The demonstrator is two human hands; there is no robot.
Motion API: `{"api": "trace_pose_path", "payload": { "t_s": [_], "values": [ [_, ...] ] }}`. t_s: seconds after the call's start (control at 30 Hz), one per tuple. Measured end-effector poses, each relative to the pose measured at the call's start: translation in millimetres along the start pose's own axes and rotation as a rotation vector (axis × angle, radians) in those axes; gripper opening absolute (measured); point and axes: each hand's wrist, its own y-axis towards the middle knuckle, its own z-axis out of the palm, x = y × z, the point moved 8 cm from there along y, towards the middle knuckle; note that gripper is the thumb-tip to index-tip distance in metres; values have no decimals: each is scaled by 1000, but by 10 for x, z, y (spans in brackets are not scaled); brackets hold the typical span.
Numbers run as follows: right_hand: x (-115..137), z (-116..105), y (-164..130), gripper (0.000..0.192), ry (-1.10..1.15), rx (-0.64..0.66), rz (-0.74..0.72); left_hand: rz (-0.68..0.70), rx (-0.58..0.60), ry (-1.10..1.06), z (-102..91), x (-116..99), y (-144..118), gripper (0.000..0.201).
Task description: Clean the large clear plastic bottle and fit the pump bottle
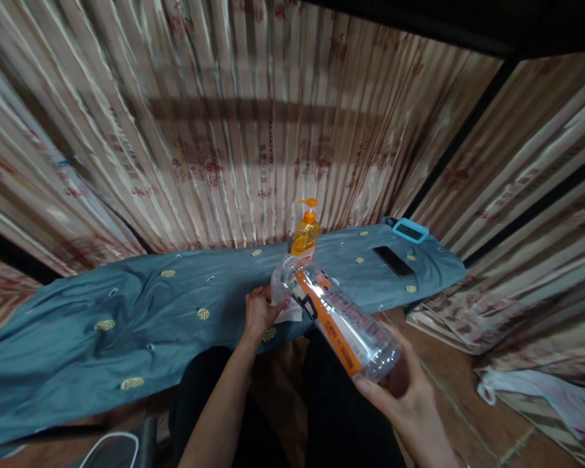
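A clear plastic bottle (338, 318) with an orange and white label lies tilted between my hands, over the near edge of a blue cloth-covered surface (127, 312). My right hand (404, 396) cups its near end from below. My left hand (259, 312) is at its far end, fingers closed around that end together with a white cloth (292, 313). Just behind the bottle stands an orange pump bottle (306, 233) on the blue cloth.
A black phone (394, 260) and a light-blue framed device (410, 230) lie at the cloth's right end. Patterned curtains (253, 130) hang behind and to the right. A white bag (541, 390) lies on the floor at right. A white cable (112, 445) is at bottom left.
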Motion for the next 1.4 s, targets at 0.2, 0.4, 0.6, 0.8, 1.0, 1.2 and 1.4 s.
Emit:
{"api": "trace_pose_path", "payload": {
  "t_s": [0.2,0.4,0.6,0.8,1.0,1.2,1.4],
  "values": [
    [-38,-6,-4,78,-3,32,-23,2,28,2,19,9,4,20],
    [-62,-33,18,77,-28,37,-30,2,3,44,-32,-16,-13,24],
    [-12,-47,13,77,-58,-47,-11,-43,2,39,-63,-9,-33,22],
    [54,-45,-3,79,-96,-100,9,-43,5,21,-52,11,-52,26],
    [21,-40,-3,80,-47,-109,8,-54,7,12,-47,25,-48,27],
    [8,-34,1,80,-6,-82,13,-49,3,25,-57,15,-47,22],
    [27,-31,0,81,-7,-82,5,-42,21,29,-41,18,-37,23]
  ]
}}
